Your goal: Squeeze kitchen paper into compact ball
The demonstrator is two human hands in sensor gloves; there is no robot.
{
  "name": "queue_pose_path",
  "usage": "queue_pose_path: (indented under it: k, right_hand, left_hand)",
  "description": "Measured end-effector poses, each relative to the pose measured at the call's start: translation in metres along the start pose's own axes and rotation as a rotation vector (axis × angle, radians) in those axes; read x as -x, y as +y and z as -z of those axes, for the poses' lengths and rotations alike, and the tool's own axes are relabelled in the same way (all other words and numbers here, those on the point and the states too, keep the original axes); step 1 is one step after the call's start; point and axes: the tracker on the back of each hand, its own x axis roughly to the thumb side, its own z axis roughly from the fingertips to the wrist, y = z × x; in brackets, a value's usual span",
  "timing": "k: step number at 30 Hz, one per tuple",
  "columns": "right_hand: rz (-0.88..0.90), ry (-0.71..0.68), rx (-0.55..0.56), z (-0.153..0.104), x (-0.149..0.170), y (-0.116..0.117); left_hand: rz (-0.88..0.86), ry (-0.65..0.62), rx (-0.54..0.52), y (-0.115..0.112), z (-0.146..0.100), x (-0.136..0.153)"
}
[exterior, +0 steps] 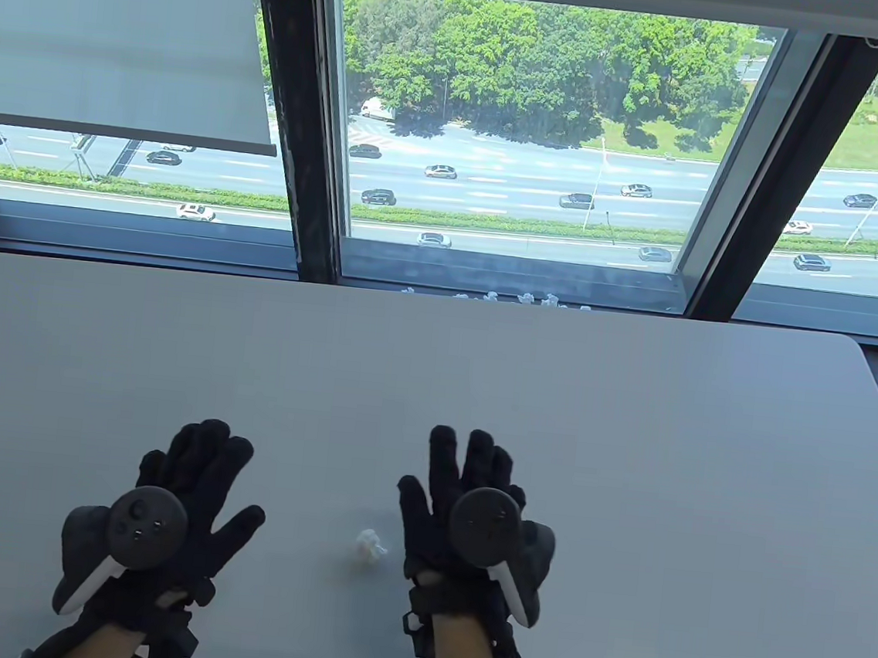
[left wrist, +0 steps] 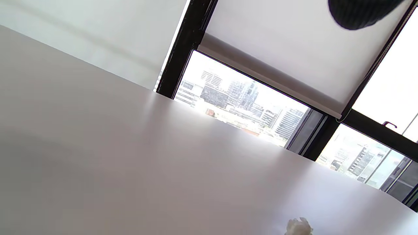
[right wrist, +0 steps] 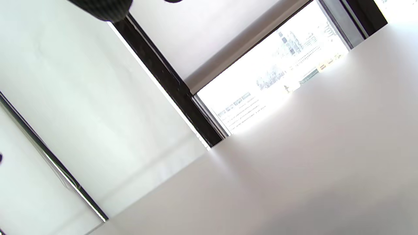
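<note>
I have both hands flat over the near edge of the table, palms down, each with a tracker strapped to its back. My left hand sits toward the near left, fingers stretched out and slightly spread, thumb out to the side, grasping nothing. My right hand is near the middle of the near edge, its fingers straight and close together, also released and empty.

Between the two hands, just beside my right thumb and apart from it, the kitchen paper ball lies on the tabletop, a small white crumpled lump. It shows again at the bottom edge of the left wrist view, resting free on the table. In the right wrist view I see only a dark fingertip at the top edge.

I see no containers on the table and no writing I can read.

Along the far edge of the table, by the window, a row of small white paper scraps peeks over the edge; I cannot tell what they rest on.
</note>
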Motion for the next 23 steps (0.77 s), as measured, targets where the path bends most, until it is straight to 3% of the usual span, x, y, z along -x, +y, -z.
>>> queue_pose_path:
  k: [2,4,7,9,23]
  right_hand:
    - [0.102,0.002,0.099,-0.007,0.007,-0.020]
    - [0.243,0.021,0.123,-0.009,0.014,-0.028]
    - [0.581,0.069,0.034,-0.006,0.031,-0.025]
    - [0.697,0.100,-0.012,-0.003,0.040,-0.021]
    - [0.628,0.083,-0.002,-0.004,0.034,-0.021]
  left_hand:
    - [-0.087,0.037,0.019,0.003,0.003,0.012]
    - [-0.108,0.055,0.022,0.004,0.004,0.017]
    - [-0.111,0.054,0.027,0.004,0.004,0.019]
    - [-0.093,0.043,0.030,0.002,0.004,0.016]
    - [-0.076,0.022,0.052,-0.002,0.003,0.013]
